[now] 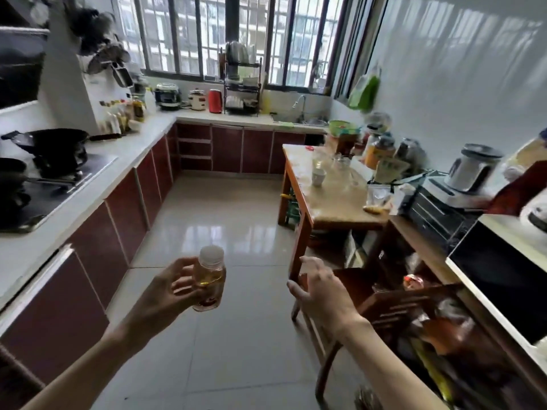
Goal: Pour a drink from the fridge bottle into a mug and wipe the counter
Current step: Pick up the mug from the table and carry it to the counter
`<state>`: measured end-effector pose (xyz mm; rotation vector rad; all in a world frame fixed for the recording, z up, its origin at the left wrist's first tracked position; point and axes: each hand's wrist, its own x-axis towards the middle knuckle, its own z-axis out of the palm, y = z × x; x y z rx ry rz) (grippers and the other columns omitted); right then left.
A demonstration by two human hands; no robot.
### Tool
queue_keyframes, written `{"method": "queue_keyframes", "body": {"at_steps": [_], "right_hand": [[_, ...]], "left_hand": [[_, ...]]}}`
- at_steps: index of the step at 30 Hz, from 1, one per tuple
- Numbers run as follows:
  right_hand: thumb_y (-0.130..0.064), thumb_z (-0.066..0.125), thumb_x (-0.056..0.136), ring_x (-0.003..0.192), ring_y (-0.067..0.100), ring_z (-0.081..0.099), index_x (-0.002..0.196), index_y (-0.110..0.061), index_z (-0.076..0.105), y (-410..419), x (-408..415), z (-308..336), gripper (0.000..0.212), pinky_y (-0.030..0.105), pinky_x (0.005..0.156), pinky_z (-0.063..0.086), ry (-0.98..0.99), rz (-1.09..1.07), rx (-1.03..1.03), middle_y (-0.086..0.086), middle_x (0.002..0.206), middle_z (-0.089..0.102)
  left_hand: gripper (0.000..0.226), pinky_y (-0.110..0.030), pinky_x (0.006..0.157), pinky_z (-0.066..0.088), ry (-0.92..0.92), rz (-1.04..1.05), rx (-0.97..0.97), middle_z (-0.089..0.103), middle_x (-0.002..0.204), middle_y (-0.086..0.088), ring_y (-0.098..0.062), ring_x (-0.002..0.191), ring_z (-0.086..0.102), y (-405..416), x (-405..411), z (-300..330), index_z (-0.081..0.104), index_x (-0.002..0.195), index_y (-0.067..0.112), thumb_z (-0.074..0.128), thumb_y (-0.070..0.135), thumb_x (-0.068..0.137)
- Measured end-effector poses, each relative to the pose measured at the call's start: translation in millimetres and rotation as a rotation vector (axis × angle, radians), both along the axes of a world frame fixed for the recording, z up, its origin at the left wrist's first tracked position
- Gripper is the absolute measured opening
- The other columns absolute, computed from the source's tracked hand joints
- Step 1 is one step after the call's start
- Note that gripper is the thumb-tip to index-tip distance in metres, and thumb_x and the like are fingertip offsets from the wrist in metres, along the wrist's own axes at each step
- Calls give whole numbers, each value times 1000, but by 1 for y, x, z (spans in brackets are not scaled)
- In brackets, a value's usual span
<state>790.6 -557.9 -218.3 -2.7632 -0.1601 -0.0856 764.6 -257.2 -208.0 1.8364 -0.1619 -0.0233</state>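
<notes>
My left hand (165,294) holds a small clear plastic bottle (210,279) upright over the floor; it has a white cap and a little amber liquid inside. My right hand (318,287) hovers to its right with fingers spread and nothing in it, above a wooden chair. A small white mug (318,176) stands on the wooden table (334,211) further ahead, beside clear glasses (340,164).
A white counter (124,155) with a hob and wok (57,143) runs along the left. The sink (305,119) is at the back right. A blender, toaster oven and microwave (500,279) line the right wall. A wooden chair (393,309) stands near my right hand.
</notes>
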Motion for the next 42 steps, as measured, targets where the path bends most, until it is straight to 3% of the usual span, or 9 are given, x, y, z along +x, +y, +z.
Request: {"method": "queue_keyframes", "body": {"at_steps": [5, 10, 18, 26, 30, 34, 37, 40, 42], "right_hand": [[-52, 48, 99, 141, 22, 40, 154, -16, 30, -24, 110, -8, 69, 38, 115, 36, 19, -124, -93, 3, 156, 38], [-49, 49, 99, 140, 24, 40, 153, -14, 31, -48, 219, -12, 67, 39, 114, 34, 40, -254, -148, 4, 154, 41], [-50, 48, 98, 137, 26, 42, 152, -12, 32, -99, 360, -39, 67, 40, 110, 36, 113, -361, -165, 7, 150, 43], [-50, 49, 97, 133, 27, 45, 150, -13, 31, -176, 569, -85, 66, 41, 106, 42, 203, -344, -55, 8, 148, 44], [-49, 48, 98, 134, 30, 45, 154, -9, 22, -207, 669, -86, 74, 42, 106, 43, 230, -331, -81, 11, 152, 41], [-54, 51, 96, 137, 34, 45, 157, -3, 6, -225, 757, -93, 91, 43, 105, 42, 273, -377, -73, 15, 157, 36], [-50, 59, 93, 121, 34, 58, 154, -1, 11, -237, 826, -110, 91, 41, 89, 47, 313, -525, 141, 15, 145, 50], [-36, 70, 89, 88, 29, 61, 135, 1, 24, -245, 892, -144, 75, 39, 72, 50, 343, -743, 613, 14, 122, 60], [-23, 74, 84, 75, 27, 66, 133, -1, 24, -250, 923, -169, 74, 37, 60, 56, 355, -901, 923, 17, 116, 63]], "left_hand": [[52, -16, 80, 55, -17, -96, 0, 68, 108, 23, 0, 100, 67, -27, 132, -14, 58, 117, 28, 81, 17, 72], [54, -21, 78, 56, 32, -180, -25, 70, 112, 7, -10, 105, 67, -50, 269, -18, 57, 122, 28, 81, 24, 73], [52, -29, 82, 55, 103, -245, -53, 70, 115, 2, -16, 108, 67, -115, 417, -29, 60, 116, 34, 83, 27, 70], [57, -30, 88, 55, 140, -163, -29, 71, 114, 3, -15, 108, 67, -193, 584, -62, 59, 116, 39, 87, 40, 67], [65, -31, 89, 56, 165, -98, -15, 71, 114, 3, -14, 107, 68, -216, 661, -61, 58, 119, 37, 84, 50, 61], [62, -26, 87, 57, 184, -55, 5, 70, 115, 1, -14, 108, 68, -233, 724, -71, 57, 123, 30, 86, 37, 69], [65, -32, 90, 56, 228, -46, -20, 70, 114, 2, -15, 107, 68, -243, 774, -85, 57, 122, 32, 87, 40, 65], [61, -30, 87, 56, 270, -39, -42, 71, 111, 4, -13, 104, 68, -253, 830, -102, 58, 119, 34, 87, 41, 65], [60, -32, 90, 55, 274, -40, -26, 70, 112, 6, -13, 105, 67, -259, 861, -114, 58, 118, 36, 85, 45, 65]]}}
